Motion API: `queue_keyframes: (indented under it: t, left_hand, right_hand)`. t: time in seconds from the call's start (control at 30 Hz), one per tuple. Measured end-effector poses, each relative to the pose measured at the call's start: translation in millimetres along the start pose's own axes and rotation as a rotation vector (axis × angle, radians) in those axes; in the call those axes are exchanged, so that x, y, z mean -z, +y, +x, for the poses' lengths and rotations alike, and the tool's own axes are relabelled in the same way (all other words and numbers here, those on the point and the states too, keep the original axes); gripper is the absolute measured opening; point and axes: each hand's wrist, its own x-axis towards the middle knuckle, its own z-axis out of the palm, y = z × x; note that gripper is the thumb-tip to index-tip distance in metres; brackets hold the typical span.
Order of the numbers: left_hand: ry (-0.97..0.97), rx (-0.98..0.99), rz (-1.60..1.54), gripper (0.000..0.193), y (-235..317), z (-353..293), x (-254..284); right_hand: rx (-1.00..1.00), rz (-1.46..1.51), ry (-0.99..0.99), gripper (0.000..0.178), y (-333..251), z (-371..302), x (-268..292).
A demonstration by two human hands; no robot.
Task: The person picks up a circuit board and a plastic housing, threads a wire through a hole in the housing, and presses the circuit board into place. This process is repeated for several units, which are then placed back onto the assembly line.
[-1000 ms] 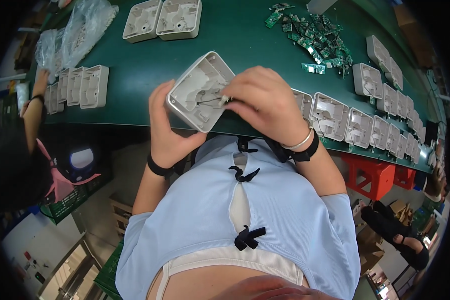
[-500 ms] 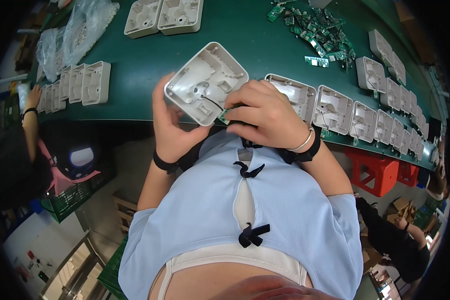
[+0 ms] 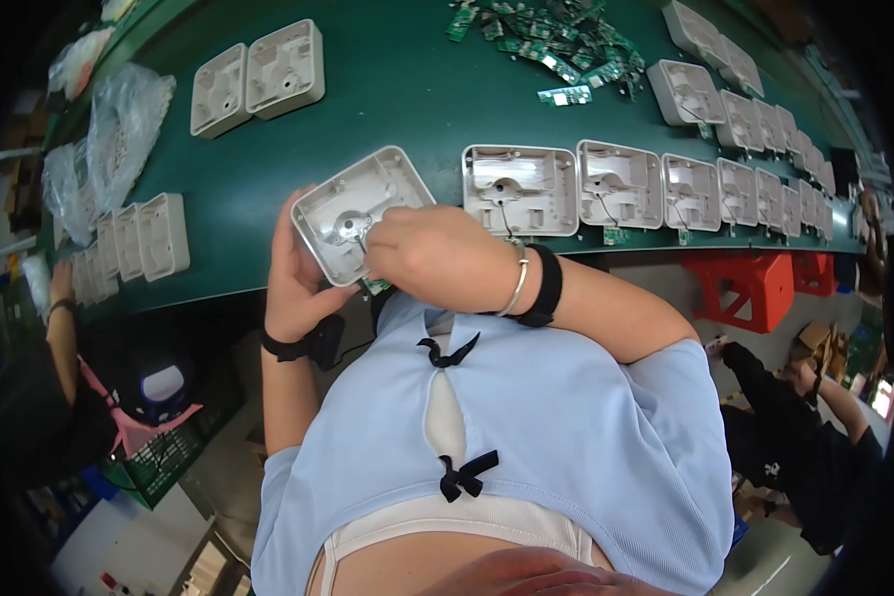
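My left hand grips an off-white square plastic housing by its left side and lower corner, with the thumb below. The housing is tilted, its hollow side facing me, and a round boss with a hole sits in its floor. My right hand reaches over the housing's lower right edge with fingers curled inside; the fingertips are mostly hidden. A short dark wire shows beside them. Part of a small green circuit board peeks out below the housing, under my right hand.
A row of similar housings with wires and boards runs rightward along the table edge; another row stands behind. Loose circuit boards lie heaped at the back. Two housings, a clear bag and another person's hand are leftward.
My right hand has moved from the board at the housing's corner to inside the housing, fingers curling more. The housing has turned slightly, and the whole view has shifted.
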Motion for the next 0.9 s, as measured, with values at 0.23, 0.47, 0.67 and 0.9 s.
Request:
queue_keyframes:
  t: [0.23, 0.47, 0.67, 0.9]
  left_hand:
    - [-0.097, 0.291, 0.065, 0.099, -2.5, 7.4, 10.8]
    - [-0.041, 0.207, 0.787, 0.079, 16.9, 8.1, -20.5]
    - [-0.039, 0.091, 0.956, 0.075, 11.8, 6.1, -28.7]
    - [0.027, 0.212, 0.716, 0.073, 11.6, 5.5, -28.1]
  right_hand:
    - [-0.022, -0.137, -0.006, 0.01, -3.1, -2.2, -11.7]
    - [-0.092, -0.216, -0.049, 0.01, 3.4, -13.3, -6.8]
    - [-0.163, -0.12, 0.045, 0.012, 7.6, -35.5, 32.5]
    - [-0.443, -0.207, 0.441, 0.025, 25.3, -115.8, 100.1]
